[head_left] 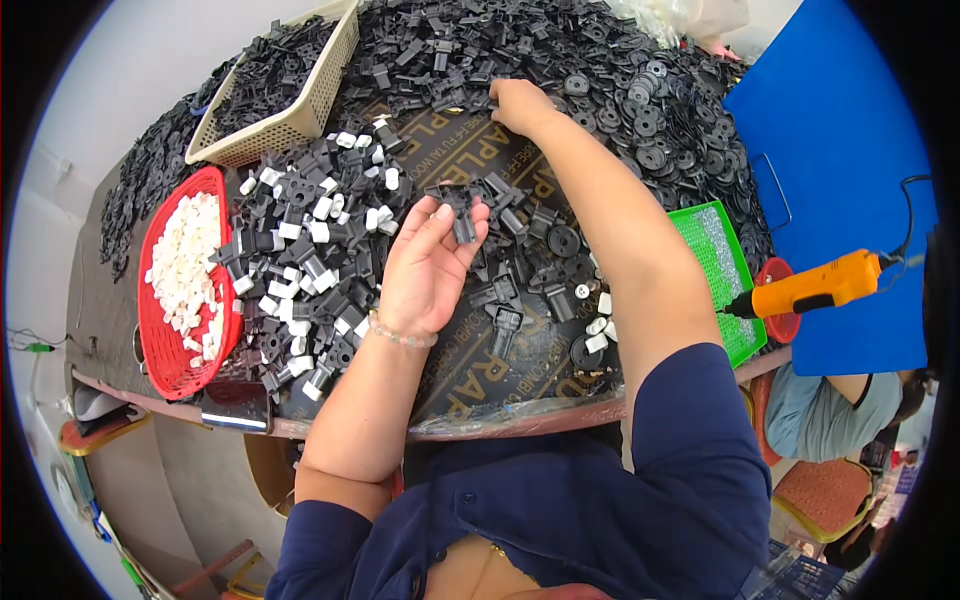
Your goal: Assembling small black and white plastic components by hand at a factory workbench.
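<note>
My left hand [432,262], palm up over the middle of the table, has its fingers curled round a black plastic part [463,224]. Stretched far forward, my right hand [520,106] touches the near edge of a big heap of black plastic parts [430,50]. Its fingers are bent, and what they hold, if anything, is hidden. To the left of my left hand lies a pile of black parts with white caps [310,260]. Between my arms are loose black parts [505,320] and a few white caps [597,335].
A red basket of white pieces [150,330] and a beige crate of black parts [320,100] stand left. Black discs [650,120] are heaped far right. At right are a green tray [745,340], an orange electric screwdriver [815,285], a blue panel [840,180] and another person [830,410].
</note>
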Action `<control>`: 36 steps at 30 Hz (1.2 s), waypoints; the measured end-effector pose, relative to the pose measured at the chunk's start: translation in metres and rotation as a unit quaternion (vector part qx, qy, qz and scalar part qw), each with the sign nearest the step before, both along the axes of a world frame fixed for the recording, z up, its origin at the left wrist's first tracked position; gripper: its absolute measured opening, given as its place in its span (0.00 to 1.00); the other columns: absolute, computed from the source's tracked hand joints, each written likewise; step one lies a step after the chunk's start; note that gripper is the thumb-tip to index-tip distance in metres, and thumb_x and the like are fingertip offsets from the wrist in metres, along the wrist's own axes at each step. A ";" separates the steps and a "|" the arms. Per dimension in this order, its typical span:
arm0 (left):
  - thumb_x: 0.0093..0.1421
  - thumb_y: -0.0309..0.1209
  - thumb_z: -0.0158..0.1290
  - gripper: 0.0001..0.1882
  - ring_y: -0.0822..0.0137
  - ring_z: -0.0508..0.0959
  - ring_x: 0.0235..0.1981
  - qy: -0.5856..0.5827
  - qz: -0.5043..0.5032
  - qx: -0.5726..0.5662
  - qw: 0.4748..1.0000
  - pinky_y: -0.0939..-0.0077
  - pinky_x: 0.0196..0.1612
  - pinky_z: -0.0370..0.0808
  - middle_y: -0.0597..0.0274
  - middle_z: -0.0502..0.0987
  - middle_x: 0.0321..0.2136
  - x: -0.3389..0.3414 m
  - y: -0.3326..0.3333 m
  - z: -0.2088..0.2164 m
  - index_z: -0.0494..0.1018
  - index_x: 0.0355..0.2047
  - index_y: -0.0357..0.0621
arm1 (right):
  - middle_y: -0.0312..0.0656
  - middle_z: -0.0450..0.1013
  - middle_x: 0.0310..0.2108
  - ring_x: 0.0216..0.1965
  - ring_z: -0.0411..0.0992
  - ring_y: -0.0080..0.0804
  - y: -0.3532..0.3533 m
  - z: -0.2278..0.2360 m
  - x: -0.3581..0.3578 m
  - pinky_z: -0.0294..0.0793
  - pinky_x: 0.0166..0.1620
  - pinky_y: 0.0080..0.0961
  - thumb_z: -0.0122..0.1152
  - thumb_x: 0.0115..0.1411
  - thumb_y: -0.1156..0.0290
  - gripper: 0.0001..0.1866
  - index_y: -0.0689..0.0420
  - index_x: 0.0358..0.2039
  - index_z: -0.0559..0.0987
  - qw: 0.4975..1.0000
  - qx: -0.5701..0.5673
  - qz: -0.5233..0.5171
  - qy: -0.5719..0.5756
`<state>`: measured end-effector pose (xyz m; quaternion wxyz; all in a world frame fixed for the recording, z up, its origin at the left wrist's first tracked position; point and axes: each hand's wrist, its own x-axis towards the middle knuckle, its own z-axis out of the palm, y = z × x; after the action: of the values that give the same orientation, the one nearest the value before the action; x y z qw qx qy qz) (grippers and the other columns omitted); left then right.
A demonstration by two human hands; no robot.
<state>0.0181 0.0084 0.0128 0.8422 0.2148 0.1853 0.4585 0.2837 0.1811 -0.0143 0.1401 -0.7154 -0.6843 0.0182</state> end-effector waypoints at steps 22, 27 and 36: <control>0.67 0.24 0.47 0.19 0.58 0.78 0.49 0.006 -0.028 -0.040 0.999 0.64 0.55 0.76 0.46 0.74 0.51 -0.003 -0.007 0.009 0.65 0.59 0.39 | 0.48 0.58 0.65 0.66 0.57 0.56 0.053 0.055 0.188 0.68 0.60 0.53 0.71 0.45 0.53 0.46 0.38 0.66 0.63 0.939 -0.224 -0.178 -0.189; 0.68 0.24 0.47 0.20 0.58 0.78 0.50 0.009 -0.029 -0.022 0.999 0.64 0.55 0.76 0.46 0.74 0.51 0.000 -0.010 0.012 0.63 0.60 0.39 | 0.48 0.57 0.66 0.66 0.57 0.55 0.032 0.058 0.175 0.63 0.63 0.53 0.72 0.44 0.55 0.46 0.36 0.66 0.64 0.928 -0.240 -0.178 -0.222; 0.67 0.24 0.47 0.21 0.57 0.78 0.50 0.011 -0.020 -0.006 1.000 0.64 0.54 0.77 0.45 0.73 0.52 -0.003 -0.010 0.014 0.63 0.60 0.39 | 0.50 0.64 0.61 0.58 0.67 0.53 0.045 0.047 0.206 0.71 0.58 0.44 0.69 0.43 0.62 0.41 0.40 0.62 0.68 0.963 -0.184 -0.137 -0.145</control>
<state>0.0147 -0.0016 0.0263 0.8506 0.2182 0.1927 0.4378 0.4899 0.2263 0.0323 -0.0929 -0.8105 -0.5779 0.0206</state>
